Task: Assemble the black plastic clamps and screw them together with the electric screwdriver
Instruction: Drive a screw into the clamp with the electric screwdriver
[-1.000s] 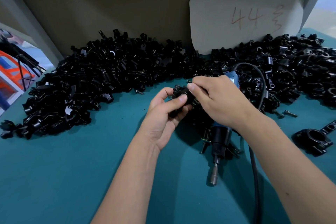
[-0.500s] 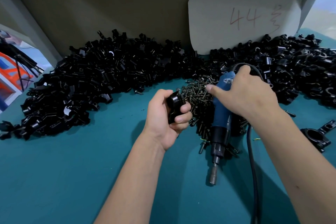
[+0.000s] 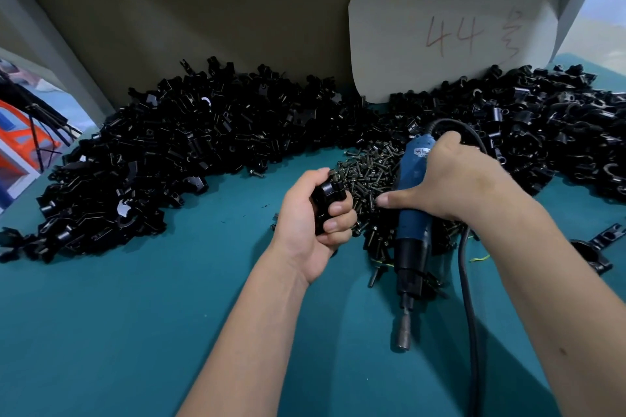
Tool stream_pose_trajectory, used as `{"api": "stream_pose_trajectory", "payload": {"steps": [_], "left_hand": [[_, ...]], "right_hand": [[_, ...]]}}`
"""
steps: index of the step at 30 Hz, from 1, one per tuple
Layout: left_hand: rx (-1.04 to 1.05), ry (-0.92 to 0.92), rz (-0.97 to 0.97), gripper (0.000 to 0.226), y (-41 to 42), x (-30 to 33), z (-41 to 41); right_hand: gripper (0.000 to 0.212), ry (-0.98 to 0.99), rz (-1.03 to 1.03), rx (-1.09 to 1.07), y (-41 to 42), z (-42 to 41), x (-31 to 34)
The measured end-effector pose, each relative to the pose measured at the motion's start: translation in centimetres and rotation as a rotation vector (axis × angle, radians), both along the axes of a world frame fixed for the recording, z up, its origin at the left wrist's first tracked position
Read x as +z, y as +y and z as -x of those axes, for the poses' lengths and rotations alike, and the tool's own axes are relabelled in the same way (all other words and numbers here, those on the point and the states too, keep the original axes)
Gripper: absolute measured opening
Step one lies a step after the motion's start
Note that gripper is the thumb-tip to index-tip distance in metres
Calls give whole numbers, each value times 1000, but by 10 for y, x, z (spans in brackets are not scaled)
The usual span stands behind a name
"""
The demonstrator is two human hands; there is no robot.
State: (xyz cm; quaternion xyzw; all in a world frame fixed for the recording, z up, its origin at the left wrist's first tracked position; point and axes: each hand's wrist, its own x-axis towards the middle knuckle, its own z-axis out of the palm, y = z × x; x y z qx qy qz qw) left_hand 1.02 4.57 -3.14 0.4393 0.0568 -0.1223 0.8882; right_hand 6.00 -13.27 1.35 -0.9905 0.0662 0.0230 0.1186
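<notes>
Gripping the assembled black clamp (image 3: pixel 327 200) in my left hand (image 3: pixel 313 223), just left of the screw pile (image 3: pixel 369 173), I curl my right hand (image 3: pixel 454 179) round the blue electric screwdriver (image 3: pixel 413 217) lying on the desk (image 3: pixel 135 315). Best to keep the clamp halves squeezed flush and bring the bit (image 3: pixel 403 335) straight onto the screw head.

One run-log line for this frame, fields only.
left hand: grips clamp | right hand: wraps screwdriver, tip down on mat | screws: piled between hands
</notes>
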Motion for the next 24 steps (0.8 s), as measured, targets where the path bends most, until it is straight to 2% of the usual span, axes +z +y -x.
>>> {"api": "stream_pose_trajectory", "payload": {"steps": [5,10,12,14,16,19,22,24], "left_hand": [[37,-2,-5,46,-2,0,0],[60,-4,-72,38,-1,-1,0],[69,-17,-130,33,-1,-2,-1],[78,-20,-175,28,-1,-3,-1],[91,-14,-187,24,-2,-4,-1],[123,-21,-179,26,-3,-4,-1],[141,-43,-176,36,-1,-3,0],[139,-51,-137,33,1,-3,1]], "right_hand": [[104,-3,-18,-15,12,3,-11],[73,52,-292,-24,-10,-6,-8],[59,9,-474,44,-25,-10,-5],[48,-62,-745,75,-34,-9,3],[51,-63,-1026,79,-36,-4,13],[66,-58,-1284,74,-32,0,21],[59,-55,-1497,18,-26,5,27],[54,-70,-1663,-37,-24,8,28]]}}
